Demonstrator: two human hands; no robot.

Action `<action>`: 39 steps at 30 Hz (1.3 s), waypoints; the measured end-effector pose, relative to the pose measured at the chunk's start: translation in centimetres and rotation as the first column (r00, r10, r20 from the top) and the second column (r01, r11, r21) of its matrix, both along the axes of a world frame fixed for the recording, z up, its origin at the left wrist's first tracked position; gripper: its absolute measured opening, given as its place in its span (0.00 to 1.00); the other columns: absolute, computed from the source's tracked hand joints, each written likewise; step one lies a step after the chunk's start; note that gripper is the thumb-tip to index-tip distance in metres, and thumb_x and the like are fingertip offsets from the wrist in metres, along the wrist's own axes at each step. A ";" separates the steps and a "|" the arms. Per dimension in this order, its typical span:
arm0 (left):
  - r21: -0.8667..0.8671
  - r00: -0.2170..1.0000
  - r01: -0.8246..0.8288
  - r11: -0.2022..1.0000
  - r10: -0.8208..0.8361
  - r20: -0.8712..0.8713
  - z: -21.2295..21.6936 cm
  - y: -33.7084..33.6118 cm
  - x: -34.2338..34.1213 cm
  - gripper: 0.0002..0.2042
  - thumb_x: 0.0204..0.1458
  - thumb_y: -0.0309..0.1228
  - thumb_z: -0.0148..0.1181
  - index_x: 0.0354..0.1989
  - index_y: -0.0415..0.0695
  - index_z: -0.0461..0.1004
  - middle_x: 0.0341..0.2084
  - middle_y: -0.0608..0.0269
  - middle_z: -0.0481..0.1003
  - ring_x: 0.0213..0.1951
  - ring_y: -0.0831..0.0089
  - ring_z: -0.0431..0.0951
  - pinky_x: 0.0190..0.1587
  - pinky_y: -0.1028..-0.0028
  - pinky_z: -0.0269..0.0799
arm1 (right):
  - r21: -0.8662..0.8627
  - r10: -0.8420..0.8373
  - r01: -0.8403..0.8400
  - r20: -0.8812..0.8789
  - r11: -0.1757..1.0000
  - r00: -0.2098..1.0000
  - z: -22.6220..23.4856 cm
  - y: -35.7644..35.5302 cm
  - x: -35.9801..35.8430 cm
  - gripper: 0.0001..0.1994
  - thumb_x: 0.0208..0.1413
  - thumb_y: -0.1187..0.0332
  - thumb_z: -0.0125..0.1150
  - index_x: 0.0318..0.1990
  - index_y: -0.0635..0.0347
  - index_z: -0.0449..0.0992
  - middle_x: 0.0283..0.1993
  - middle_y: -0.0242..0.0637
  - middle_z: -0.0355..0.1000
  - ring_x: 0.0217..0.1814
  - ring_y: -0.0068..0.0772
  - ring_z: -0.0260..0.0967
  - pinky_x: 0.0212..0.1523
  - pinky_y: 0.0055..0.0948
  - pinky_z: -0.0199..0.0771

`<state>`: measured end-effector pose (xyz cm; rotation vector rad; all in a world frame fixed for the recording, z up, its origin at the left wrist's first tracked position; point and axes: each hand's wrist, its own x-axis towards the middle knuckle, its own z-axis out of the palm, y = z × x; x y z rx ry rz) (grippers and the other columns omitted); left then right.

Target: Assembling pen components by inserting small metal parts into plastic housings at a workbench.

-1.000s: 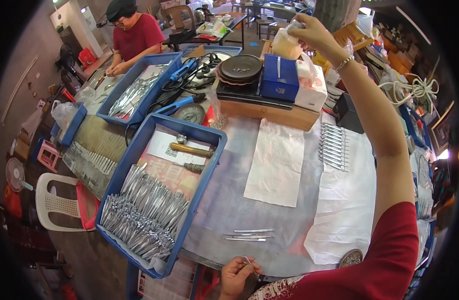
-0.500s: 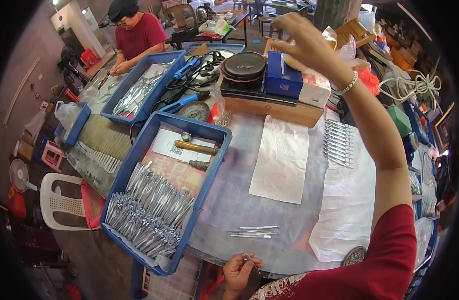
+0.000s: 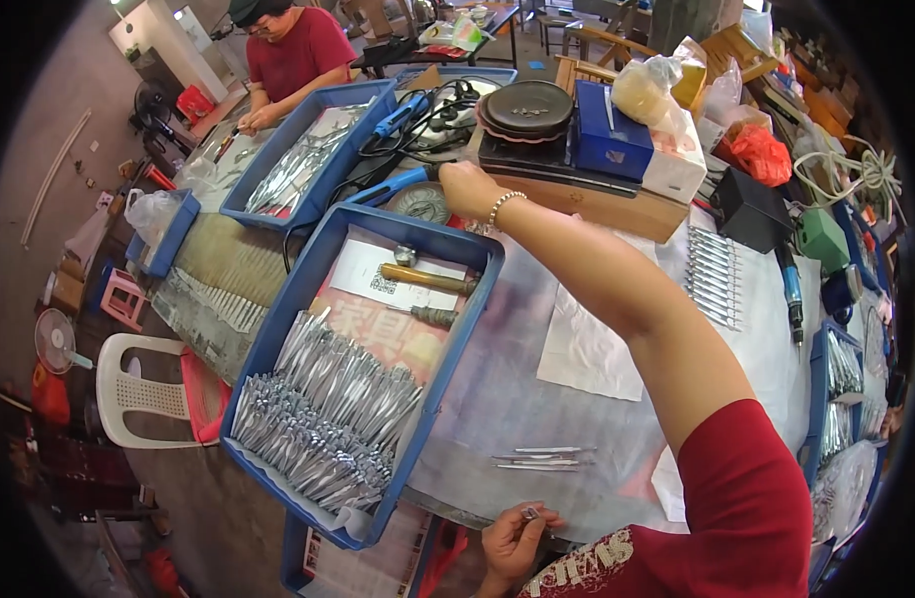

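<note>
At the near edge of the table my left hand (image 3: 515,546) is closed on a small shiny metal piece, which shows only partly between thumb and fingers. My right hand (image 3: 469,191) reaches far across, beside a round dish (image 3: 417,205) near the wooden box. Its fingers are curled downward, and their tips and anything in them are hidden. Several slim metal rods (image 3: 545,457) lie on the table just beyond my left hand. A blue tray (image 3: 457,344) to the left holds a large heap of slender silvery metal pieces (image 3: 318,429), a wooden-handled hammer (image 3: 427,279) and another handled tool (image 3: 432,316).
A wooden box (image 3: 597,212) bears a scale (image 3: 525,110) and a blue box (image 3: 613,135). On the right lies a row of metal pieces (image 3: 714,277) near a blue rotary handpiece (image 3: 791,294). A person in red (image 3: 303,50) works at the far left, beyond another blue tray (image 3: 308,159).
My right hand has come down from above the blue box and leftward to the round dish. The whole view has shifted slightly. My left hand keeps its hold on the small metal piece.
</note>
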<state>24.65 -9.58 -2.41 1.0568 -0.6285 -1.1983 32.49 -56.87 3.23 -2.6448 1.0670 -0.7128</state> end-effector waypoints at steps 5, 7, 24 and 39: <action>-0.007 0.999 0.026 1.000 -0.025 0.041 0.1 -0.2 0.2 0.10 0.54 0.17 0.49 0.44 0.30 0.67 0.32 0.51 0.76 0.35 0.65 0.78 0.41 0.71 0.74 | 0.245 -0.111 0.127 -0.078 0.961 0.991 -1.3 0.1 -0.6 0.07 0.42 0.76 0.51 0.26 0.70 0.75 0.27 0.54 0.73 0.29 0.48 0.75 0.34 0.37 0.76; -0.013 0.997 0.026 1.000 -0.025 0.078 0.1 -0.3 0.4 0.09 0.53 0.18 0.50 0.43 0.30 0.67 0.32 0.51 0.76 0.35 0.65 0.79 0.41 0.71 0.74 | 0.172 -0.116 0.120 -0.036 0.978 0.993 -1.4 0.6 -1.2 0.07 0.41 0.75 0.51 0.25 0.72 0.74 0.26 0.56 0.72 0.30 0.50 0.74 0.35 0.39 0.74; -0.031 0.990 0.003 1.000 0.001 0.138 0.4 -0.7 -0.1 0.09 0.52 0.16 0.50 0.41 0.29 0.68 0.30 0.51 0.76 0.33 0.66 0.79 0.38 0.72 0.75 | 0.380 -0.008 -0.036 0.112 0.924 0.994 0.5 3.0 -8.7 0.08 0.44 0.70 0.57 0.30 0.66 0.75 0.26 0.44 0.74 0.28 0.39 0.74 0.31 0.34 0.73; -0.006 0.948 -0.187 0.982 0.182 0.260 -0.1 -0.7 -1.0 0.09 0.53 0.24 0.48 0.42 0.35 0.64 0.25 0.57 0.73 0.21 0.72 0.73 0.26 0.77 0.70 | 0.097 -0.281 0.273 0.079 0.957 0.957 6.4 15.5 -31.8 0.08 0.48 0.67 0.50 0.32 0.62 0.72 0.30 0.50 0.71 0.35 0.54 0.69 0.37 0.46 0.68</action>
